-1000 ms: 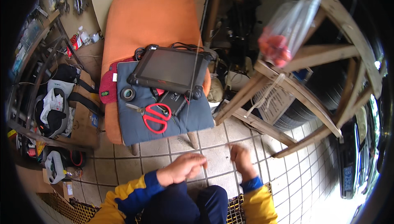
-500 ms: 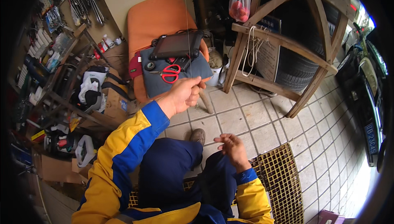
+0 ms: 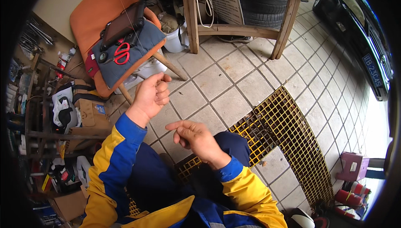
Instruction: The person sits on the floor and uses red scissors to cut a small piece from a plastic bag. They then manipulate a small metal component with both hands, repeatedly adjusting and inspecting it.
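Evidently, a thin, pale thread [image 3: 124,7] is stretched in a nearly straight, slanting line from the upper edge of the view, across the orange chair [image 3: 92,10], down toward the left hand [image 3: 152,96]. It is seen as little more than a hairline, light against the dark things behind it, and its lower end is hard to make out, though it seems to be caught between the thumb and forefinger of that hand. The left hand is raised above the tiled floor [image 3: 219,81], with its fingers curled in and pressed together. Just below it and to its right, the right hand [image 3: 196,140] is held with the forefinger stretched toward the left and the other fingers loosely bent; whether anything is pinched there cannot be told.

On the chair a grey-blue cushion [image 3: 147,40] is laid, and on it are set a dark tablet device [image 3: 121,26], a pair of red-handled scissors [image 3: 121,53] and a roll of black tape [image 3: 100,57]. Beyond the hands, tyres [image 3: 267,2] are kept behind a wooden rack [image 3: 238,31], and a yellow grating [image 3: 300,140] is let into the floor at the right.
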The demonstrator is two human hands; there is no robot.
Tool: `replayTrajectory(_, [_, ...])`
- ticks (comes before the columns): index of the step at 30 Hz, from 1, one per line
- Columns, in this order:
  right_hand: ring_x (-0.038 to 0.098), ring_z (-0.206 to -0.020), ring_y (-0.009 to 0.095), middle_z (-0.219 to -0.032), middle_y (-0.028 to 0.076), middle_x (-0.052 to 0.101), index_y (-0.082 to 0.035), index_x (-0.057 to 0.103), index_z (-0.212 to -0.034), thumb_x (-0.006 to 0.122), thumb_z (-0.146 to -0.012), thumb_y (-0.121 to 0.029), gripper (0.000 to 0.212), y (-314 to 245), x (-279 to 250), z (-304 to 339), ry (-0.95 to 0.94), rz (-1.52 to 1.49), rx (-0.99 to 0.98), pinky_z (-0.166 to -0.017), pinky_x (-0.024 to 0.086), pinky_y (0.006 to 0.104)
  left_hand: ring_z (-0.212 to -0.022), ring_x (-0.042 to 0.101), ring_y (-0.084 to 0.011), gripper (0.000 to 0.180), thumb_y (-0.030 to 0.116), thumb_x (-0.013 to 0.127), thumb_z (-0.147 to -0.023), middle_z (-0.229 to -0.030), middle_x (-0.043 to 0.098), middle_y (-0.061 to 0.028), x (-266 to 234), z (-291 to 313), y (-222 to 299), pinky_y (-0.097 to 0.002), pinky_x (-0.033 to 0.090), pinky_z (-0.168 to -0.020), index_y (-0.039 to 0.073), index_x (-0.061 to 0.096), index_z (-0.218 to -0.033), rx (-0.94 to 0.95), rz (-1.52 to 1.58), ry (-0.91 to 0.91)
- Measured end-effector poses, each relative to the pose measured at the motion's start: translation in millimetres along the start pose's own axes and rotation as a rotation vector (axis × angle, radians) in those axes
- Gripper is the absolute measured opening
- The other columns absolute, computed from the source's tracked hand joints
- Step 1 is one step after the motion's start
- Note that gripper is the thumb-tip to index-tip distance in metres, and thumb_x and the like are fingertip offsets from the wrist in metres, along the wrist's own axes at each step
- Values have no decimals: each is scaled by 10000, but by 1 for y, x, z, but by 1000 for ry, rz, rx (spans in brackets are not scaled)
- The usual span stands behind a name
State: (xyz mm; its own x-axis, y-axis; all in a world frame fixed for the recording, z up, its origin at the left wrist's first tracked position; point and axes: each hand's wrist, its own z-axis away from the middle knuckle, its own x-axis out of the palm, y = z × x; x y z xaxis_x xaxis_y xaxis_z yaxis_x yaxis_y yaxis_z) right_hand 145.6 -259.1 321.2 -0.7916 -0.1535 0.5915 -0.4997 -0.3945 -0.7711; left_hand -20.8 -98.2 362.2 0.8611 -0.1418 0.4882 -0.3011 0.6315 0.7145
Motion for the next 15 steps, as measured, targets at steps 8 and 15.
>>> replayTrajectory(8, [620,-775,102,-1051,117,766,-29,655,-1153,586,-1082,-119,134,-74,-71,-32,449,141,-428,-704,507,224,-447,233,-70,321,345,490,-1097,-574,262,80,-17,-42,-45,-269,204,-427,65,603,-987,-109,55,-97])
replayTrajectory(15, [695,-850,202,-961,97,686,7,629,-1108,490,-1009,-4,171,-38,-90,-41,564,-197,-186,-741,561,293,-474,236,-59,453,434,379,-1111,-595,281,78,-10,-76,-72,-246,209,-451,42,577,-1001,-158,76,-274])
